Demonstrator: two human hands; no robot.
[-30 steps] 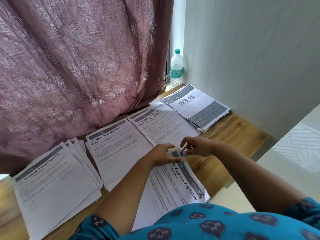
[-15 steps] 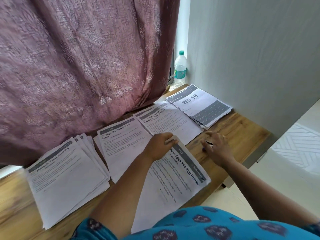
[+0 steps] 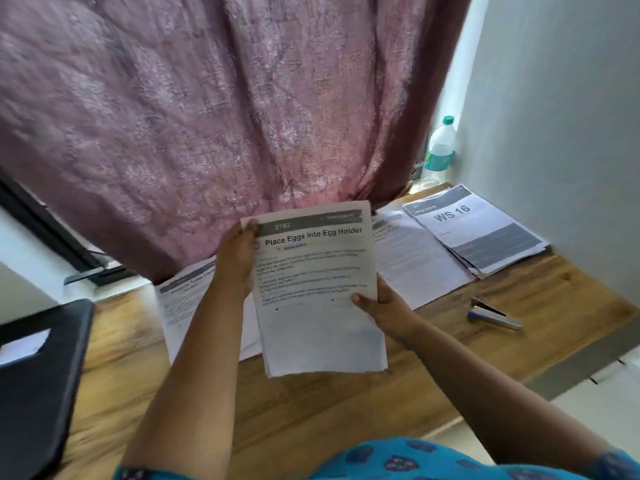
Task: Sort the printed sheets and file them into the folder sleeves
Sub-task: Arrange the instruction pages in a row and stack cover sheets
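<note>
Fingers of the left hand (image 3: pixel 235 261) curl round the upper left edge of the "Place Eggs into Egg Holder" bundle (image 3: pixel 318 289), thumb tip on the top corner. From my feed the right hand (image 3: pixel 381 306) grips the bundle's right edge lower down — thumb pressed on the printed face, the other fingers hidden behind the paper. I see the bundle held upright above the wooden table (image 3: pixel 311 410), clear of its surface, several sheets thick at the bottom edge. Behind it on the table lie the "WS 16" stack (image 3: pixel 485 233) at the far right, another printed stack (image 3: pixel 412 261) beside that, and one more stack (image 3: pixel 183 299) to the left, its title blurred. A stapler (image 3: pixel 493 315) lies near the right edge — apart from the papers. A black folder (image 3: pixel 38 375) sits at the left. A plastic water bottle (image 3: pixel 440 147) stands by the mauve curtain (image 3: pixel 207 116).
</note>
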